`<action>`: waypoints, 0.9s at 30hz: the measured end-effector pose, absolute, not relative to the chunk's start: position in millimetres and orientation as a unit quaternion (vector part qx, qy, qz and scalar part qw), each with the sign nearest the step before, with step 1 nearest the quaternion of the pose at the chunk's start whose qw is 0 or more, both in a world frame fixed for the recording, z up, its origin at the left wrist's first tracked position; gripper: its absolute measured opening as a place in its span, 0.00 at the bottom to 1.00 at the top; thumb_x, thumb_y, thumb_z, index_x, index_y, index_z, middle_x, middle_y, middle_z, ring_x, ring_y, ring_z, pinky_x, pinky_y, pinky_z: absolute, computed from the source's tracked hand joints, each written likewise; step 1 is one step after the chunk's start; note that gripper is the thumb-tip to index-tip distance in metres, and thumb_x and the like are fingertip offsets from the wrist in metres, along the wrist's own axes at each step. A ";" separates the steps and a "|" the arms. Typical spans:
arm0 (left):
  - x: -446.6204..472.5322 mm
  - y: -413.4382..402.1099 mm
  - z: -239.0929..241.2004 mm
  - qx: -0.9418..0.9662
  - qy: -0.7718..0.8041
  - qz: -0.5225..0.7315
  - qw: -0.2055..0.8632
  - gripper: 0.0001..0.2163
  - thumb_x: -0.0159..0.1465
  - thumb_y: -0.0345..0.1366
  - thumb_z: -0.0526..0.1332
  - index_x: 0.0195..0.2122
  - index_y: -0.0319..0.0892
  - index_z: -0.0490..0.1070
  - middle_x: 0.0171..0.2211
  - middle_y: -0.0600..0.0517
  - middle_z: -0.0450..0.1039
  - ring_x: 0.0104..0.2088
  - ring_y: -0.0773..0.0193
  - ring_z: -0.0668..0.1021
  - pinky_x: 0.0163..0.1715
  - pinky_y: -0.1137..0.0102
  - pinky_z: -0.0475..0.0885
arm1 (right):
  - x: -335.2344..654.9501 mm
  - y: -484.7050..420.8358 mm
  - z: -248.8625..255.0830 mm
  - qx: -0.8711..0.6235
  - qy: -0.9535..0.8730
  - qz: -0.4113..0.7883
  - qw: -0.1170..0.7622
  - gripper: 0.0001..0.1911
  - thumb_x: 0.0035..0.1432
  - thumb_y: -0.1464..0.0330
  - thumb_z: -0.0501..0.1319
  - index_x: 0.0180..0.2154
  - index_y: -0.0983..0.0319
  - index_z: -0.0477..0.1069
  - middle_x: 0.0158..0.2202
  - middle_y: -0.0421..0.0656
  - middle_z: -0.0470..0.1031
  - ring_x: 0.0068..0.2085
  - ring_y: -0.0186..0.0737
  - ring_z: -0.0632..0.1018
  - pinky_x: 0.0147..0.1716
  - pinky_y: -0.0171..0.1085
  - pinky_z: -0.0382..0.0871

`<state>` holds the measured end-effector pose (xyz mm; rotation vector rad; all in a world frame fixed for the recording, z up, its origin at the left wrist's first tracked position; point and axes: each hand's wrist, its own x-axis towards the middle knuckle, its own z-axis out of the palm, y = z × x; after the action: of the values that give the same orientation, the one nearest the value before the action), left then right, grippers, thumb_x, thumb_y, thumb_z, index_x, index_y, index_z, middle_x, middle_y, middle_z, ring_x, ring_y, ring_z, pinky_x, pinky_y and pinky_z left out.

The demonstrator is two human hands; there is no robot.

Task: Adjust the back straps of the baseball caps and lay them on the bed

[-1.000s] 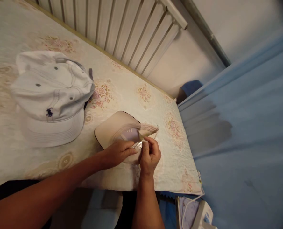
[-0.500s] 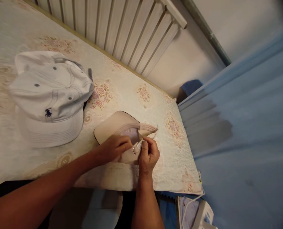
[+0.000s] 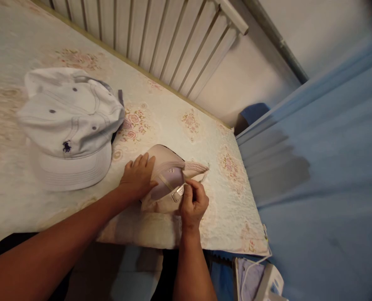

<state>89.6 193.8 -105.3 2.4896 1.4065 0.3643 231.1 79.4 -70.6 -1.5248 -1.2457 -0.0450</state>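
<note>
A pale beige cap lies with its open underside toward me, showing a lilac lining and a light strip across it. My left hand rests on its brim, fingers stretched out and apart, thumb near the inner edge. At the cap's back, my right hand pinches the strap beside a small metal buckle; the fingertips hide part of the strap. To the left sits a white baseball cap with a dark embroidered horse-rider logo, its brim facing me. Neither hand touches it.
Both caps lie on a floral quilted cover. White slats run along its far side. A blue curtain hangs at the right. Below the front right corner are a white device and a cable.
My left hand has let go near the buckle and moved left onto the brim, its fingers now spread. My right hand still pinches the strap. The view has shifted slightly.
</note>
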 end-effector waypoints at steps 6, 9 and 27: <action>90.3 197.1 -104.4 0.851 0.495 0.127 0.119 0.33 0.61 0.41 0.60 0.65 0.32 0.53 0.67 0.32 0.51 0.65 0.42 0.58 0.59 0.50 0.58 | 230.7 78.6 -70.7 -0.648 -0.528 -0.025 0.548 0.09 0.61 0.68 0.57 0.38 0.62 0.75 0.32 0.44 0.79 0.34 0.39 0.79 0.34 0.37 0.70; 90.9 197.4 -103.0 0.851 0.496 0.129 0.117 0.31 0.63 0.41 0.57 0.65 0.31 0.54 0.67 0.31 0.52 0.65 0.42 0.59 0.59 0.50 0.58 | 230.7 78.4 -70.3 -0.642 -0.531 -0.022 0.553 0.08 0.61 0.68 0.57 0.38 0.62 0.75 0.32 0.43 0.79 0.34 0.38 0.78 0.33 0.36 0.70; 81.3 205.6 -97.7 0.849 0.488 0.116 0.166 0.24 0.64 0.37 0.54 0.60 0.32 0.61 0.64 0.32 0.58 0.63 0.42 0.64 0.57 0.49 0.63 | 237.6 77.7 -76.4 -0.646 -0.499 -0.026 0.577 0.09 0.60 0.68 0.57 0.38 0.62 0.76 0.33 0.44 0.79 0.33 0.38 0.78 0.32 0.35 0.70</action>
<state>81.3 205.6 -97.7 2.4171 1.3888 0.3314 237.6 77.7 -76.4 -1.5125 -1.1678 -0.0615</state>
